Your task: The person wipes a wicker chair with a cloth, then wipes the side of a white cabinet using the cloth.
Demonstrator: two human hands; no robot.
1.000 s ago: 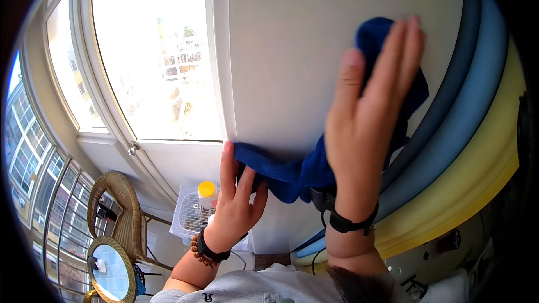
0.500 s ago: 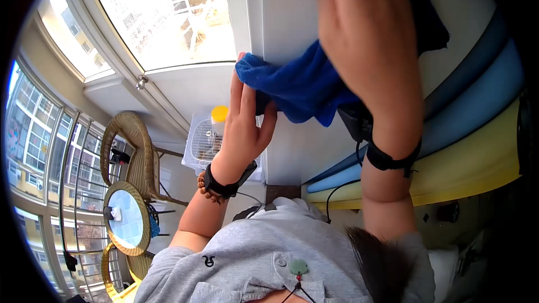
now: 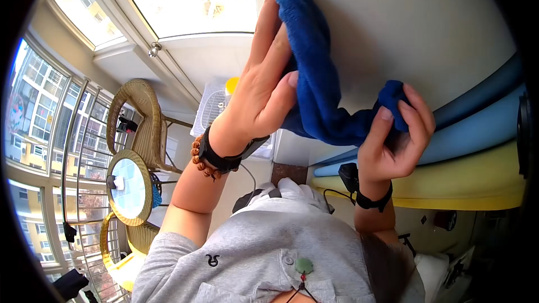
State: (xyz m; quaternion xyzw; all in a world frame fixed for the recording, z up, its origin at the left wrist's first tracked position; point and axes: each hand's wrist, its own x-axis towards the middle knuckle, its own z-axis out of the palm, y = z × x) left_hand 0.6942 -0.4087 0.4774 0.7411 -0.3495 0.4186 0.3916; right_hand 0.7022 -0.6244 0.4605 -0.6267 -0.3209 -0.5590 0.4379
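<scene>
A bunched blue cloth (image 3: 317, 67) hangs between my two hands in front of a pale flat panel (image 3: 387, 28). My left hand (image 3: 255, 92) grips its upper end, with long fingers stretched along the cloth and the thumb against it. Lower on the right, my right hand (image 3: 398, 140) pinches the other end between thumb and fingers. The cloth sags in a curve from one hand to the other. Part of the left fingers is hidden behind the fabric.
A glazed door (image 3: 191, 0) with a round knob (image 3: 155, 50) stands at upper left. A wire cage (image 3: 212, 106) with a yellow-topped container sits behind my left forearm. Wicker chairs (image 3: 137, 115) and a round table (image 3: 128, 185) stand left. Blue and yellow rolls (image 3: 477, 182) lie right.
My right hand has come down from the top of the panel, drawing its end of the cloth lower. My left hand now appears higher, with the cloth hanging from it.
</scene>
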